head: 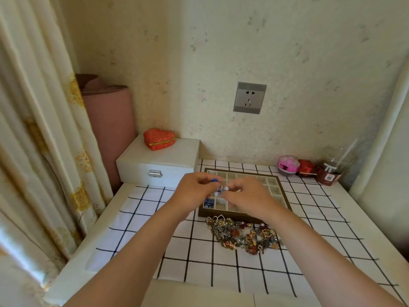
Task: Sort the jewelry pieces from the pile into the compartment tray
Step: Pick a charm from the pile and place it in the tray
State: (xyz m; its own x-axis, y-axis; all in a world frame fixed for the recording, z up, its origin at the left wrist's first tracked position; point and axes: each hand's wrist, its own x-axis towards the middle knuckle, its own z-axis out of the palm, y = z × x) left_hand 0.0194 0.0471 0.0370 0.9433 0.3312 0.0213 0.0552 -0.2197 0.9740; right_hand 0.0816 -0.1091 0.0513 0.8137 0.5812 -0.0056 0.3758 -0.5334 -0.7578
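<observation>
On checked cloth [137,220], cream wallpaper [221,52] behind

Tangled jewelry pile [243,235] beside compartment tray [285,196]

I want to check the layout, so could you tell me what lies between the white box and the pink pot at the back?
In the head view, the compartment tray lies between the white box and the pink pot.

pile [243,234] before tray [285,197], pieces perhaps inside
</observation>
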